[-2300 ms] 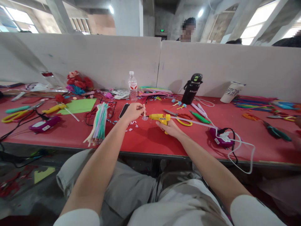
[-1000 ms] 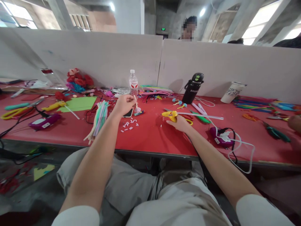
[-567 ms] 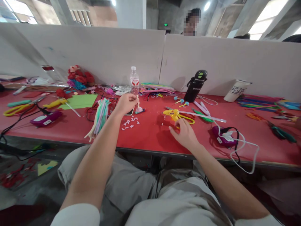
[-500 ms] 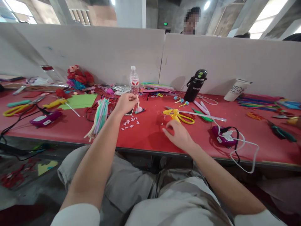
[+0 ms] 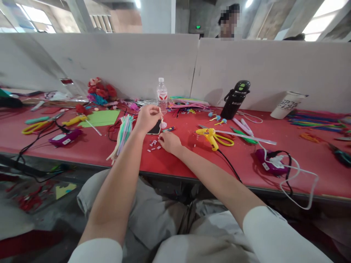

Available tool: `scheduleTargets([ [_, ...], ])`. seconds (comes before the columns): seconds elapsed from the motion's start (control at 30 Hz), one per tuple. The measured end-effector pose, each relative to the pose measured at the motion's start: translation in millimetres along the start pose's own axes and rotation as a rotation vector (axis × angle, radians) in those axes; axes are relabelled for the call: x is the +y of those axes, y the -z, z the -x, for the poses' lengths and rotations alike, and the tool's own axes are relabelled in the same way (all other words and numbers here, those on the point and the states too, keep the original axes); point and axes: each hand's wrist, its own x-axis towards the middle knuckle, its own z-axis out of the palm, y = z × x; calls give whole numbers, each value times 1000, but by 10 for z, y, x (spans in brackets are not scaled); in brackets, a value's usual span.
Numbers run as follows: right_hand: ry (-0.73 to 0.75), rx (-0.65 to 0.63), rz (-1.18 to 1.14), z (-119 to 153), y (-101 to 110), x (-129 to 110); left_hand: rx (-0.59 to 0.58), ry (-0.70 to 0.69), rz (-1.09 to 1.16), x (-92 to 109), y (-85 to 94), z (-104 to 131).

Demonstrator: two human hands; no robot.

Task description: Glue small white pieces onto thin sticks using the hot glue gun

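My left hand (image 5: 148, 118) pinches the pale stem of a small pinkish-white flower (image 5: 163, 124), which hangs head down above the table. Just right of it and lower, my right hand (image 5: 170, 141) has its fingers together at the small pale pieces (image 5: 154, 145) scattered on the red table; whatever is between the fingertips is too small to make out. Behind my left hand lies a dark phone (image 5: 155, 128), partly covered. A small cutter-like tool (image 5: 169, 129) lies beside the flower. The yellow glue gun (image 5: 210, 135) rests to the right, with a clear stick in it.
Pastel pipe cleaners (image 5: 123, 135) lie left of my left arm. A water bottle (image 5: 162, 95), black flask (image 5: 236, 100) and white cup (image 5: 287, 105) stand along the partition. Purple power blocks (image 5: 270, 162) with loose cables sit at both sides. Beyond the partition is a person (image 5: 229, 22).
My right hand has moved left from the glue gun to the pale pieces. My left hand still holds the flower. The view has shifted slightly, moving the scene rightward.
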Motion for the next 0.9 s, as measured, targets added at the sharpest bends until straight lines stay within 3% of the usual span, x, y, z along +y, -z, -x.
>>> scheduleTargets([
  [0.17, 54, 15, -8, 36, 10, -3, 0, -6, 5, -34, 18, -27],
  [0.3, 195, 57, -72, 285, 142, 78, -10, -16, -13, -84, 19, -42],
  [0.43, 375, 241, -362, 535, 391, 283, -104, 3, 16, -74, -33, -7],
  [0.57, 285, 447, -456, 597, 575, 526, -311, -11, 75, 15, -166, 76],
  [0.7, 152, 591, -523, 582, 560, 705, -446, -30, 87, 80, -347, 167],
  [0.9, 10, 585, -756, 582, 491, 755, -521, -78, 86, 124, -534, 284],
])
